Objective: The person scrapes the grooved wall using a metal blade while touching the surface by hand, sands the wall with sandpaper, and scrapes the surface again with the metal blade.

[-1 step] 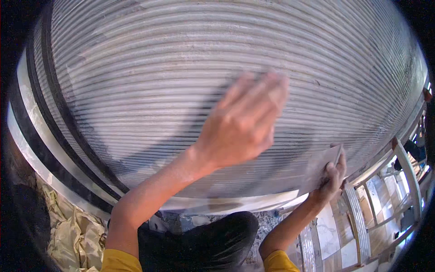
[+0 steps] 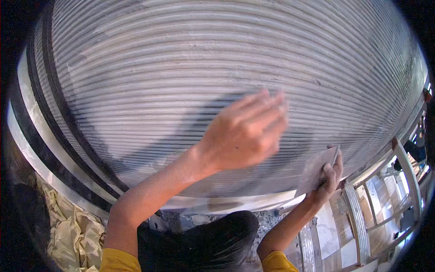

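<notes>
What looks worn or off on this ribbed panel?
The ribbed panel is patchy: pale and dull across the top, darker streaks by the left hand. The right hand holds a flat grey sheet at its lower edge.

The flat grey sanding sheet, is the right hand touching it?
Touching. The head view shows the right hand gripping the flat grey sanding sheet, thumb over its lower edge.

We see a pale grey ribbed wall (image 2: 181, 68) with fine horizontal grooves. Our sleeves (image 2: 118, 262) are mustard yellow; the crumpled sheet (image 2: 68, 226) is cream.

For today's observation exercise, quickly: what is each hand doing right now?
Left hand: open, flat against the ribbed panel.
Right hand: closed on a grey sanding sheet.
</notes>
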The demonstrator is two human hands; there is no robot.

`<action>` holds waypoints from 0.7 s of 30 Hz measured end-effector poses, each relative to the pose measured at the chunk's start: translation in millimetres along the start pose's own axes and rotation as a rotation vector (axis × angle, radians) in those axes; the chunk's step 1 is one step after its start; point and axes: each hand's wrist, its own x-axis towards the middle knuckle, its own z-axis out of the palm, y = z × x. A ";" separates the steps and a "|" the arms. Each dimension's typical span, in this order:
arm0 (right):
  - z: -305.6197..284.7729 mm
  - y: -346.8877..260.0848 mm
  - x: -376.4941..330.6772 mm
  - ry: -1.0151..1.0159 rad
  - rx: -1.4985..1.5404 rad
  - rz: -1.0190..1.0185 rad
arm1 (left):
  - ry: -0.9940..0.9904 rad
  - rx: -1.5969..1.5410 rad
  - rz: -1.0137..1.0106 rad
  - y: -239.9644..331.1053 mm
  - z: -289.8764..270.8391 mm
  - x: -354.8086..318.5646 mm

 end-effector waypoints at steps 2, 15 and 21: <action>8.1 5.6 -17.0 -0.033 0.037 0.037 | -0.265 -0.209 0.080 0.7 -6.1 5.2; 93.8 -50.8 43.5 -0.147 -0.191 -0.399 | 0.059 0.265 0.068 -44.8 -12.7 3.1; 105.3 -46.5 55.9 -0.145 -0.203 -0.426 | 0.044 0.343 0.050 -41.0 -7.8 4.8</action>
